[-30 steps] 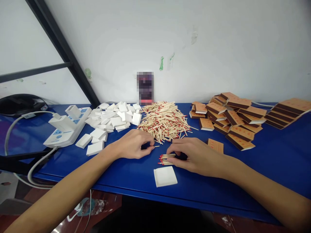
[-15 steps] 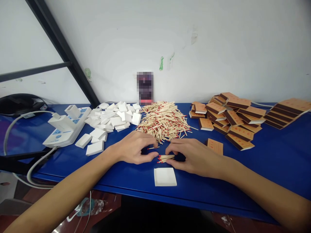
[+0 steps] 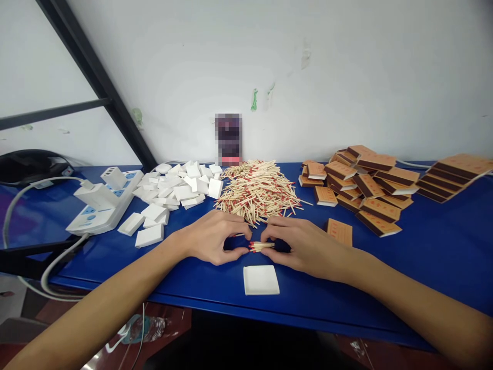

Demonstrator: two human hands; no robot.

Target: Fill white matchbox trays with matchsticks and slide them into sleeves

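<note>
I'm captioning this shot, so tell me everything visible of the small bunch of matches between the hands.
The small bunch of matches is a few slim, pale, wooden-looking sticks with red heads, too bunched to count. They are roughly parallel, heads toward the left hand, over the blue table, between the match heap and the white tray. The right hand has its fingers about the plain ends; how firmly they press, or whether the left hand touches the heads, is unclear.
</note>
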